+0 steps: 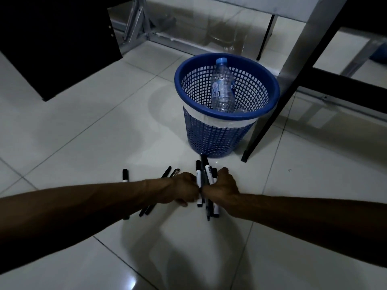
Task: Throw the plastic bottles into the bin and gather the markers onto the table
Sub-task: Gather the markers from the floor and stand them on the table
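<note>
While both forearms are stretched low over the white tiled floor (83,126), a bundle of black-and-white markers (206,185) is clasped in the curled right hand (223,188). The left hand (183,188) is pressed against the bundle, fingers closed; whether a marker is gripped by it cannot be told. More loose markers (125,175) are left on the tiles. A clear plastic bottle (222,86) is stood inside the blue mesh bin (270,97), just beyond the hands.
</note>
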